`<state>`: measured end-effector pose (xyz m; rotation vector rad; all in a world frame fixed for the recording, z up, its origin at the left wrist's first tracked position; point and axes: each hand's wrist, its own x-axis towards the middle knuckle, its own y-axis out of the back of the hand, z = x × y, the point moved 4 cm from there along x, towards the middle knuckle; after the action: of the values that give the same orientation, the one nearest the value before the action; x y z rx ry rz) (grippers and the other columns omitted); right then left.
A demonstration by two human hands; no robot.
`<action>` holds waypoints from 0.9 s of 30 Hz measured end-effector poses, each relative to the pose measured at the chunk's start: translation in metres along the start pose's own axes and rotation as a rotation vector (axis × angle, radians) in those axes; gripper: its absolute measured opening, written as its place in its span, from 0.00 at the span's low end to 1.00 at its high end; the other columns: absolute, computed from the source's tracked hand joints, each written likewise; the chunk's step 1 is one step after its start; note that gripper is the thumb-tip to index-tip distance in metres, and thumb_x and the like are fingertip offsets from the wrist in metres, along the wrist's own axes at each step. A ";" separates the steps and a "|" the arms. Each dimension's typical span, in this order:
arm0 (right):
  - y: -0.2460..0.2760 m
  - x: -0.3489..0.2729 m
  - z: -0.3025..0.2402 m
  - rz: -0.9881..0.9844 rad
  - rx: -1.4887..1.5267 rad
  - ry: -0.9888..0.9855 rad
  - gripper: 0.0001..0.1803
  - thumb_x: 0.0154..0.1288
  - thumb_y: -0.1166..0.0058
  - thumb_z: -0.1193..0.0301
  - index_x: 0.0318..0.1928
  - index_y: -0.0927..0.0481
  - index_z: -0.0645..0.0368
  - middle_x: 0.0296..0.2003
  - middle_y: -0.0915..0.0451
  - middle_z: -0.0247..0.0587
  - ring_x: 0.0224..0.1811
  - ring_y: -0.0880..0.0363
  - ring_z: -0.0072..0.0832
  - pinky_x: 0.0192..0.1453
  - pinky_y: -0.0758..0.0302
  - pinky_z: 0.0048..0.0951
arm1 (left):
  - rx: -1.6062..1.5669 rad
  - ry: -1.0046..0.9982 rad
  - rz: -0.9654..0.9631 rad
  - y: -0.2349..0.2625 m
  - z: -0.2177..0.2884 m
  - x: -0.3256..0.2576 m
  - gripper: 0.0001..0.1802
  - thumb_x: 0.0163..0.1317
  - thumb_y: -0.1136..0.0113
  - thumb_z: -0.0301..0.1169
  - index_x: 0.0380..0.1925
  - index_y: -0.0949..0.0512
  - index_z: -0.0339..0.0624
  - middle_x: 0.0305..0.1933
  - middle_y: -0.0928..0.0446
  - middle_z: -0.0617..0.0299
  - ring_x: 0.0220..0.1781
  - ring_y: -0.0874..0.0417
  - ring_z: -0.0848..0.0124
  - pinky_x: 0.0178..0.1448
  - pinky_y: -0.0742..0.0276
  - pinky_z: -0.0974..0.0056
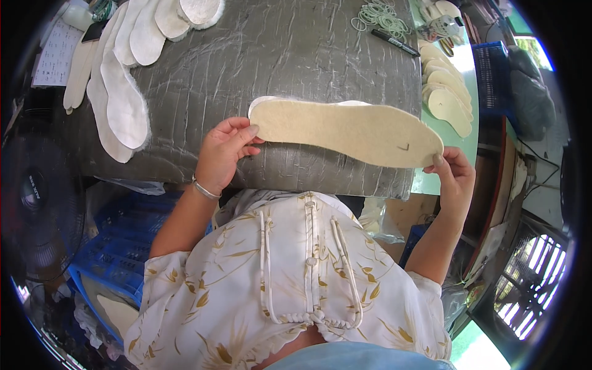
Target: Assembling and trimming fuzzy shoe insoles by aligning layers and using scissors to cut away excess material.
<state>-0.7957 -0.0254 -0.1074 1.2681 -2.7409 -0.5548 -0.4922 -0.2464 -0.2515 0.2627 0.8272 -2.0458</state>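
A long cream felt insole (345,128) is held flat above the grey work surface (277,55). My left hand (223,151) pinches its rounded heel end on the left, with a bracelet on that wrist. My right hand (455,172) grips its toe end on the right, near a small dark mark on the felt. A white layer shows along the insole's far edge, so a second piece seems to lie under it.
White fleecy insoles (126,105) lie stacked at the table's far left, more at the top (197,12). A row of cream insoles (449,102) sits at right, beside a black marker (394,42) and rubber bands (381,15). Blue crates (120,246) and a fan (31,197) stand lower left.
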 end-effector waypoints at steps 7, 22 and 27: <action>-0.005 -0.001 0.037 -0.068 -0.032 -0.103 0.05 0.63 0.42 0.76 0.33 0.23 0.65 0.25 0.28 0.26 0.25 0.34 0.11 0.28 0.38 0.13 | 0.393 -0.023 0.132 0.013 -0.005 -0.006 0.09 0.60 0.37 0.28 0.37 0.21 0.34 0.25 0.23 0.65 0.24 0.26 0.81 0.23 0.32 0.76; -0.023 0.031 0.042 -0.070 -0.069 -0.214 0.06 0.62 0.41 0.75 0.34 0.21 0.66 0.24 0.27 0.27 0.22 0.35 0.12 0.25 0.41 0.15 | 0.542 -0.089 0.163 0.019 0.010 0.025 0.08 0.60 0.37 0.28 0.33 0.19 0.33 0.22 0.23 0.69 0.21 0.29 0.86 0.23 0.36 0.78; -0.024 0.034 0.039 -0.027 -0.067 -0.213 0.06 0.61 0.41 0.75 0.33 0.21 0.66 0.24 0.27 0.28 0.21 0.35 0.12 0.24 0.42 0.14 | 0.501 -0.061 0.162 0.018 0.011 0.029 0.08 0.60 0.37 0.28 0.32 0.19 0.32 0.22 0.22 0.68 0.21 0.28 0.86 0.24 0.35 0.78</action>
<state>-0.8088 -0.0543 -0.1547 1.3028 -2.8485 -0.8217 -0.4933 -0.2795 -0.2656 0.5223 0.2340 -2.0665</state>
